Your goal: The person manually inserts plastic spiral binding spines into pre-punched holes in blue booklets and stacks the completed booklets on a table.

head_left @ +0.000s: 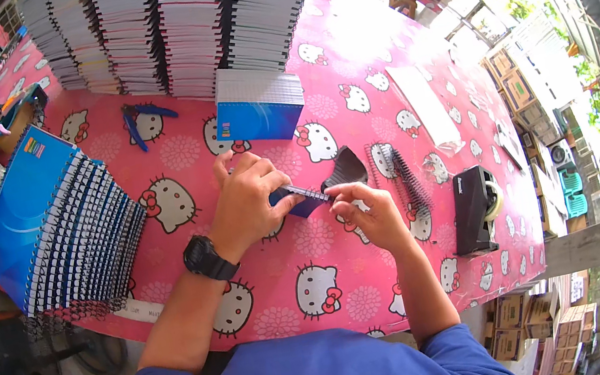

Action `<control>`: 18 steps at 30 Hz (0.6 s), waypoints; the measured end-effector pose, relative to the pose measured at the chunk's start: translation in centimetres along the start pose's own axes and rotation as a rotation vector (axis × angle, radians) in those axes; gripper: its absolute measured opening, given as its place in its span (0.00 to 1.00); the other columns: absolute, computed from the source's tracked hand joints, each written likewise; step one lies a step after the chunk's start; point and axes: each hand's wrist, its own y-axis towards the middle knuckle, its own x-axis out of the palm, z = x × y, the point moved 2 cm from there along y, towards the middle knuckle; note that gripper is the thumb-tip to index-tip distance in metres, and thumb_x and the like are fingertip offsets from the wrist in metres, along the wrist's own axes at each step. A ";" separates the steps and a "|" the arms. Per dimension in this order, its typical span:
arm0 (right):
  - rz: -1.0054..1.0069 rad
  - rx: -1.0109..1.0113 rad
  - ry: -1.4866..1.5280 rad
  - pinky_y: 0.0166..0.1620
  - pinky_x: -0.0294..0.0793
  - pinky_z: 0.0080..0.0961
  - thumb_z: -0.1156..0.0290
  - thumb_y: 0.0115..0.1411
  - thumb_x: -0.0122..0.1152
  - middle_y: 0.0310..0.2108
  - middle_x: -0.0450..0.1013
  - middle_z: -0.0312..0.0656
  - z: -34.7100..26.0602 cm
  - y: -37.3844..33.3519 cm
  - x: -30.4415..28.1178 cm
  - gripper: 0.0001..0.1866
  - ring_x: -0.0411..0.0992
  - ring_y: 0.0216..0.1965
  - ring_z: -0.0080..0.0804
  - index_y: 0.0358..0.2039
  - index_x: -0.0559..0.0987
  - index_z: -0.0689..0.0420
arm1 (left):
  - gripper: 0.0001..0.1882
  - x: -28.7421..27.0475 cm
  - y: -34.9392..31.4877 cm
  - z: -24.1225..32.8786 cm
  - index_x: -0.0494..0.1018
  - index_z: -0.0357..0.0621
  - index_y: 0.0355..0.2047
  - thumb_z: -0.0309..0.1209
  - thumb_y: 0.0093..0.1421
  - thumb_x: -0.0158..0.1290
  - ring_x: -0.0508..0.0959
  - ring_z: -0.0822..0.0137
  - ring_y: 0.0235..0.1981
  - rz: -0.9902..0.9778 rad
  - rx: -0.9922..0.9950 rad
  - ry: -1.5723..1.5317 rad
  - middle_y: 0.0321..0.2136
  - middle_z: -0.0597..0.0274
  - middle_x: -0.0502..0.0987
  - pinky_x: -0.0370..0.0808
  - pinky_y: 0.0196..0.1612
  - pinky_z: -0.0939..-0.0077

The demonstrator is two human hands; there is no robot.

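Note:
Over the middle of the table I hold a small blue notebook [311, 205] edge-up, its row of binding loops facing me. My left hand [249, 196], with a black watch on the wrist, grips the notebook's left end, thumb in front and fingers behind. My right hand [371, 215] pinches at the right end of the spiral binding [315, 194]; its fingertips partly hide that end. Just beyond the notebook lies a dark curved piece [345, 166]. Loose black binding coils [401, 178] rest to the right of it.
Blue spiral notebooks [74, 227] are piled at the left, and tall notebook stacks [169, 34] stand at the back. Before them sits a short blue-covered stack [261, 114]. Blue-handled pliers [144, 123] lie far left; a black tape dispenser [474, 211] stands right. Pink patterned cloth [312, 254] covers the table.

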 end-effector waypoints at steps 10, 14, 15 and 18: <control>0.200 -0.389 -0.340 0.37 0.68 0.24 0.78 0.45 0.67 0.27 0.70 0.37 -0.5 1.1 -0.3 0.12 0.68 0.29 0.32 0.34 0.79 0.59 | 0.09 -0.2 0.1 0.0 0.78 0.50 0.24 0.36 0.43 0.63 0.71 0.69 0.40 -0.026 0.003 0.003 0.27 0.71 0.74 0.51 0.57 0.55; 0.005 -0.070 -0.077 0.36 0.67 0.23 0.77 0.49 0.64 0.27 0.72 0.37 0.4 0.8 0.1 0.10 0.67 0.29 0.27 0.34 0.78 0.57 | 0.09 -0.2 0.1 -0.1 0.78 0.50 0.24 0.35 0.42 0.64 0.71 0.69 0.40 -0.025 0.044 0.017 0.27 0.72 0.74 0.53 0.56 0.54; 0.011 0.062 0.027 0.34 0.67 0.22 0.77 0.51 0.63 0.26 0.71 0.37 0.4 0.7 0.3 0.11 0.67 0.28 0.25 0.37 0.77 0.57 | 0.09 -0.2 0.0 -0.2 0.78 0.51 0.24 0.34 0.42 0.64 0.71 0.69 0.40 -0.029 0.049 0.016 0.27 0.72 0.74 0.53 0.56 0.54; 0.113 -0.167 -0.134 0.32 0.69 0.22 0.76 0.55 0.61 0.24 0.72 0.39 -0.3 0.7 0.5 0.16 0.67 0.25 0.23 0.45 0.73 0.58 | 0.09 -0.1 0.0 -0.4 0.77 0.51 0.24 0.33 0.41 0.64 0.71 0.69 0.40 -0.030 0.058 0.011 0.27 0.72 0.74 0.54 0.56 0.54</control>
